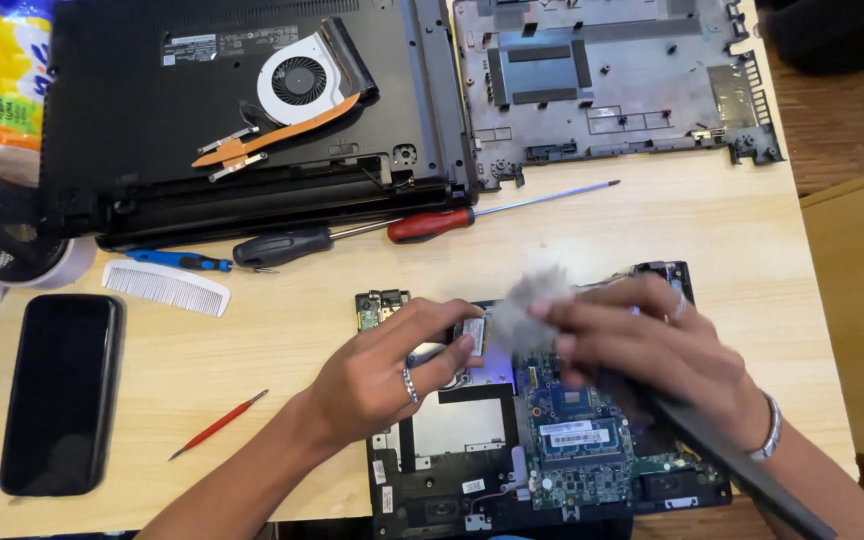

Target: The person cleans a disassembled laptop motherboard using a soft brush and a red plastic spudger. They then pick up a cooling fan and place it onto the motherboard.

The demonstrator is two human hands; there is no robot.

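Note:
A laptop motherboard (572, 455), black and blue-green, lies on the wooden table (282, 345) in front of me. My left hand (392, 370), with a ring on one finger, rests on the board's upper left part, fingertips pressing near a small card. My right hand (642, 345), wearing a bracelet, grips a brush with a dark handle (742, 460). Its pale bristles (527, 305) are blurred over the board's top edge, just right of my left fingertips.
At the back lie an open black laptop base (152, 110) with a white fan (297, 80) and a grey bottom cover (612, 80). Two screwdrivers (432, 222), a white comb (165, 287), a black phone (60, 392), a thin red tool (217, 425) and a tape roll (62, 268) are nearby.

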